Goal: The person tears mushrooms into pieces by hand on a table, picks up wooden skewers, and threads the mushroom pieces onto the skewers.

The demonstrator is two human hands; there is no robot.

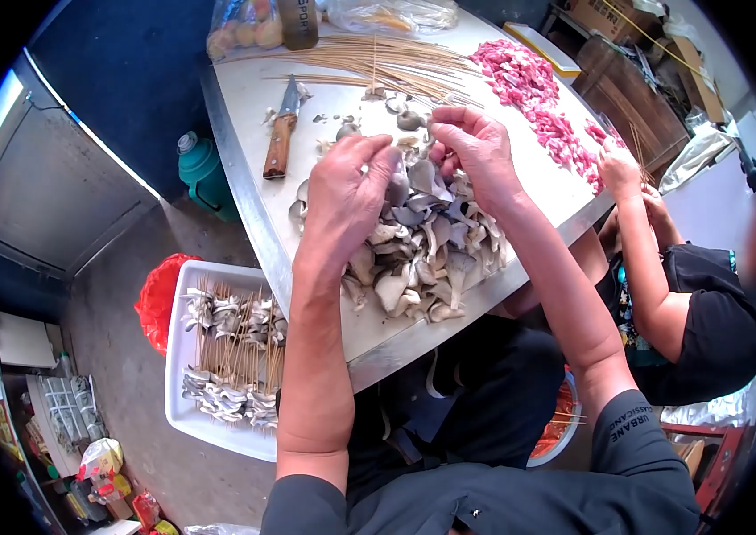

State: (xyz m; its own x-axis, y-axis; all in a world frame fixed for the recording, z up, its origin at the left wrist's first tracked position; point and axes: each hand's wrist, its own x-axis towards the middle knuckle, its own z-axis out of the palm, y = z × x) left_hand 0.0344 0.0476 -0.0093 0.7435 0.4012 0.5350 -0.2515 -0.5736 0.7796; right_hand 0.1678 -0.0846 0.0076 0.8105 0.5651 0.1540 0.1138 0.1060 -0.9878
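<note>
My left hand [349, 192] is closed in a pinch, with a grey oyster mushroom piece [397, 185] at its thumb and fingertips. Level with it, my right hand [478, 153] has its thumb and forefinger pressed together; what they hold, if anything, is too small to make out. Below both hands lies a heap of torn oyster mushrooms [427, 245] on the white tabletop [306, 259]. A few smaller mushroom bits lie beyond my fingers. One thin stick [375, 61] points away from me near these bits.
A wooden-handled knife [278, 147] lies left of my hands, bamboo skewers [369, 62] behind. Pink cut meat [534, 102] covers the right side, where a co-worker's hand [619, 169] reaches in. A white tray [175, 357] of mushroom skewers stands lower left, near a green jug [204, 174].
</note>
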